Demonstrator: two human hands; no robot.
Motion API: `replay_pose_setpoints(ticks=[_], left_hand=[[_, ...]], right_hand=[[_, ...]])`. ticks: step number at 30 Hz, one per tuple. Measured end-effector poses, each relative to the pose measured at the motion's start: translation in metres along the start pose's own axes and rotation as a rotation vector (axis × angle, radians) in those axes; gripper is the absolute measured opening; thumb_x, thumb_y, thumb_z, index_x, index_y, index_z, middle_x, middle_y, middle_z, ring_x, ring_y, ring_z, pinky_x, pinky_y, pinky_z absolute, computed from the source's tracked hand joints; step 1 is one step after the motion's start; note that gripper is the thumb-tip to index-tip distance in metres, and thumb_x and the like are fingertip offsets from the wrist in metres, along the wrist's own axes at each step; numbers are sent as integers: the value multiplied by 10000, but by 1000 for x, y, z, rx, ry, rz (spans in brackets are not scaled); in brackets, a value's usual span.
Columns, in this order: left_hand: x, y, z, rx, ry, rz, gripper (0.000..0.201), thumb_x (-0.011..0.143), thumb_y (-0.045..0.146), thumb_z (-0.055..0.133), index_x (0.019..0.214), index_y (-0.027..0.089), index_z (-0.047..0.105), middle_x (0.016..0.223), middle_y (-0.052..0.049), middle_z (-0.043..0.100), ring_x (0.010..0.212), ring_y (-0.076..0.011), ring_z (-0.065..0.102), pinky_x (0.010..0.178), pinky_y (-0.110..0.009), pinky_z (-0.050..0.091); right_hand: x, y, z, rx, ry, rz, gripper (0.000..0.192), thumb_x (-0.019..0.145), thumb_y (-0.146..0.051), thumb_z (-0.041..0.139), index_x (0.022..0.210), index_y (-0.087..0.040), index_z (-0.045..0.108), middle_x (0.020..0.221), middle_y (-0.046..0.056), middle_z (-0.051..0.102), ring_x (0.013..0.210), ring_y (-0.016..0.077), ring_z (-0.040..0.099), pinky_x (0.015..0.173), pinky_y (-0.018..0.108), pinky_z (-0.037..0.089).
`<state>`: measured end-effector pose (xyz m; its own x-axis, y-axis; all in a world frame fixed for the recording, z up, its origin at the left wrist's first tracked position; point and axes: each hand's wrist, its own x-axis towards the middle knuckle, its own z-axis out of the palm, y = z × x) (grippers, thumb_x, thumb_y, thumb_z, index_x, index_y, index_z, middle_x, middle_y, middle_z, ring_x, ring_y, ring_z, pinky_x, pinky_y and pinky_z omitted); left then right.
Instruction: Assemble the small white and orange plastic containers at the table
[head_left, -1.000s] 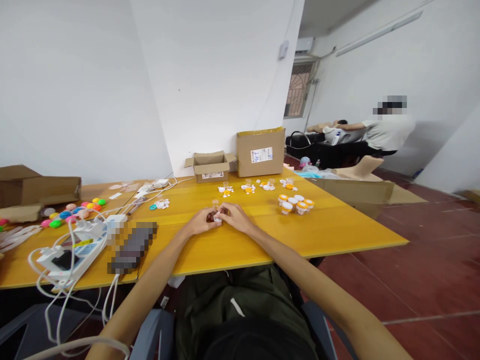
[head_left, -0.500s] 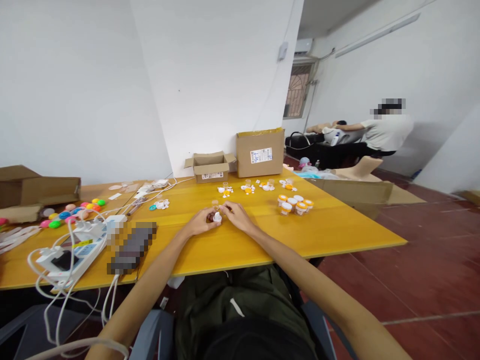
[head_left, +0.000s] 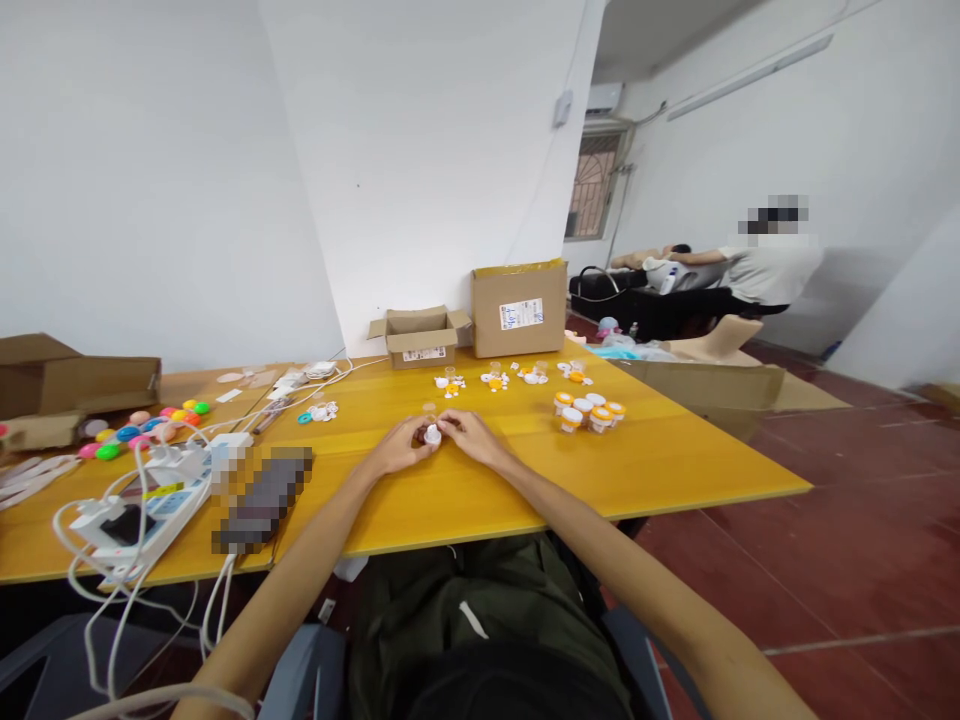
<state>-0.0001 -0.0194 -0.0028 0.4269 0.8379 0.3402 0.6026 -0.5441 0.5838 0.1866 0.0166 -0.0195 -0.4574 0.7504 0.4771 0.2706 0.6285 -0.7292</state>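
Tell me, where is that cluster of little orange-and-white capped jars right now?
In the head view, the capped jars stand on the yellow table, to the right of the right hand and nearer than the tall cardboard box.

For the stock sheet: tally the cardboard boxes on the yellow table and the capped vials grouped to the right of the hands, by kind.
Closed tall box: 1
Open small box: 1
Flat box at the left end: 1
Orange-capped vials: 3
White-capped vials: 2, as far as the small cluster can be read
Total: 8
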Motion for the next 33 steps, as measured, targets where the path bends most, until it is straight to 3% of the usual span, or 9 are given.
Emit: replay_pose_setpoints(ticks=[33], left_hand=[[0,-1,0,-65,10,-12,263,787,270,637,1033,180,611,936,-43,657,828,-172,600,830,-312,518]], right_hand=[[0,0,1,-18,-3,-3,147,843,-214,564,873,-216,709,901,30,749,846,196,669,792,309,504]])
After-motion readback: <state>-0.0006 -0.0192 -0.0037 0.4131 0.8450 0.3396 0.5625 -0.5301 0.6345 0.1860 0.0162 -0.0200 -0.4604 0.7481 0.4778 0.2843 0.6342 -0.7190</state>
